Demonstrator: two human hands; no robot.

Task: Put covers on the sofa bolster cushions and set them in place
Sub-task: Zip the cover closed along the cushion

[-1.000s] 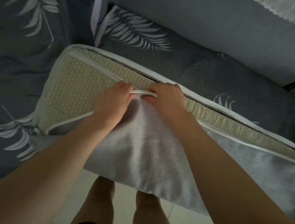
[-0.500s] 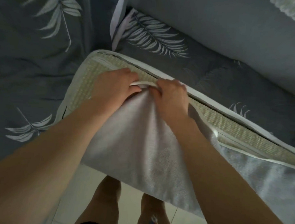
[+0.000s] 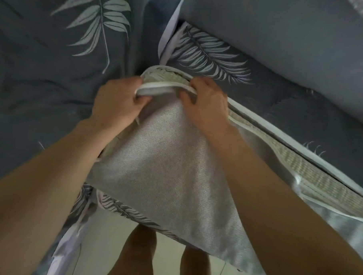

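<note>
Bolster cushion (image 3: 328,183) lies on the sofa (image 3: 43,79), long axis running 11 to 4 o'clock; left hand (image 3: 117,103) and right hand (image 3: 207,105) fingers clench the grey cover (image 3: 171,168) hem at its 11 o'clock end

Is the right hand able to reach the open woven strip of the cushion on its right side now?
Probably yes. The right hand grips the cover's white edge, and the bare woven strip lies uncovered just beside that forearm, with nothing over it. It would have to release its grip first.
</note>
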